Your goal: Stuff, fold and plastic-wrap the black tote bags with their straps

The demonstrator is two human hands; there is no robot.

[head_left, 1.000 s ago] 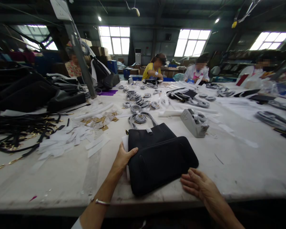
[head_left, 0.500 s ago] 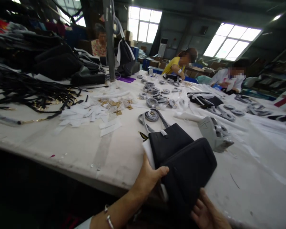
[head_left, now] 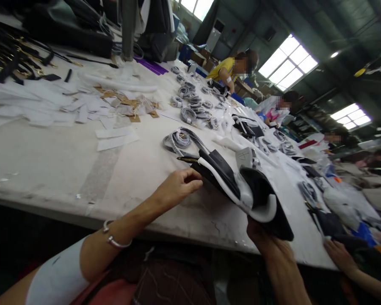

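Note:
A black handbag (head_left: 222, 171) is tilted over the table's front edge, its side and white padding facing me. A gold-toothed zipper end (head_left: 187, 159) sticks out at its left. My left hand (head_left: 182, 186) is closed at the bag's left edge, thumb and fingers bent together there. Under the bag's right end, my right hand (head_left: 268, 239) grips it from below; its fingertips are hidden. A wrapped grey strap (head_left: 180, 140) loops from the bag's far end and lies coiled on the table. Just behind the bag stands a grey tape dispenser (head_left: 246, 157).
White paper strips (head_left: 117, 137) and brown scraps (head_left: 135, 108) lie on the table (head_left: 51, 169) at left. Several coiled straps (head_left: 193, 103) lie farther back, beside a metal post (head_left: 127, 34). A co-worker's hand (head_left: 339, 254) rests at the right edge; other people work across the table.
The bag has turned from showing its flat black face to showing its side and white padding. My left hand has shifted left and up, and the view has swung right.

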